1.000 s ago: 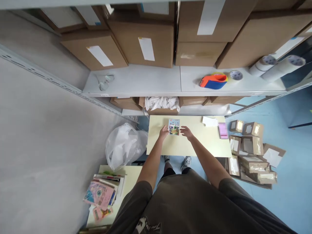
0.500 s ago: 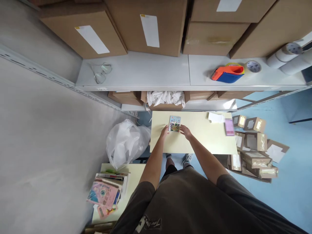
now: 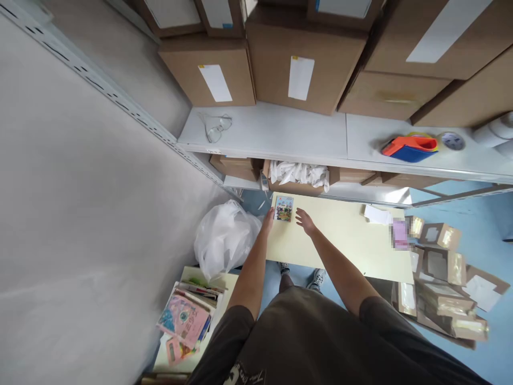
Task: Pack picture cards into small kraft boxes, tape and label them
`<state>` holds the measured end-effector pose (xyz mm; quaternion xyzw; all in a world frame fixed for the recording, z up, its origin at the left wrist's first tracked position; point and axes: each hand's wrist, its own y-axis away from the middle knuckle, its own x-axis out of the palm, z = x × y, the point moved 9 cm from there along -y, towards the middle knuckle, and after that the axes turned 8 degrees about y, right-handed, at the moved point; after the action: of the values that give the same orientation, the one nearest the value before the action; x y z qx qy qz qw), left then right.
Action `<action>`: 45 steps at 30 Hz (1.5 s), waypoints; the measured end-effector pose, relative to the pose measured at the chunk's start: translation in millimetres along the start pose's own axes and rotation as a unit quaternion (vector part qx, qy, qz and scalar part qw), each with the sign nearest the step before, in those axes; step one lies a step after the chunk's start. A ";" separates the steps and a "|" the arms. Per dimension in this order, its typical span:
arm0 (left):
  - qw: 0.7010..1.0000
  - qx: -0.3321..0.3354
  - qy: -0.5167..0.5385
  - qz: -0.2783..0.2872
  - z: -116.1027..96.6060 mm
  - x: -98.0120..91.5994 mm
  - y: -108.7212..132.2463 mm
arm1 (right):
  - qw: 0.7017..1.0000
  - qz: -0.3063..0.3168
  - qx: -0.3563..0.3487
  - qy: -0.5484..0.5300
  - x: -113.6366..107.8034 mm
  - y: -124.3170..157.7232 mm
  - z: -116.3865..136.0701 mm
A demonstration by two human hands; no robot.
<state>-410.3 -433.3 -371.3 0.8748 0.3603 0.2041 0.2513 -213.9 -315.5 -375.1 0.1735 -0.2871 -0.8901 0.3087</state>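
A small book (image 3: 284, 209) with a colourful illustrated cover lies near the left end of the pale yellow table (image 3: 340, 243). Along its left edge rests my left hand (image 3: 269, 219), fingers stretched out and seemingly touching the side. My right hand (image 3: 305, 221) hovers to the right of the book with its fingers spread and holds nothing. A gap of bare tabletop shows between that hand and the cover.
Behind the table stands a grey shelf (image 3: 272, 131) with cardboard boxes, glasses (image 3: 218, 129) and an orange-blue tape dispenser (image 3: 411, 148). A white plastic bag (image 3: 224, 235) sits at left, stacked books (image 3: 186, 318) below it. Several parcels (image 3: 444, 264) are piled at right.
The view has swung, moving the scene right and down. My right hand has come away from the book, which now lies closer to the table's left end. My left hand stays beside it.
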 end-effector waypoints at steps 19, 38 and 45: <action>0.962 0.142 -0.058 0.227 -105.3 287.6 112.2 | 0.954 -0.189 -0.197 -0.124 -306.2 178.8 91.2; 0.944 0.301 -0.091 0.103 -143.9 328.5 194.0 | 0.863 -0.215 -0.406 0.209 -436.8 86.0 306.2; 0.947 0.307 -0.095 0.020 -148.2 272.5 210.8 | 0.778 -0.252 -0.274 0.506 -407.2 66.8 312.9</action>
<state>-199.8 -319.6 -82.5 0.9320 0.3624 0.0043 -0.0002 -30.8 32.1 -37.8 0.5732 0.2199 -0.7614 0.2084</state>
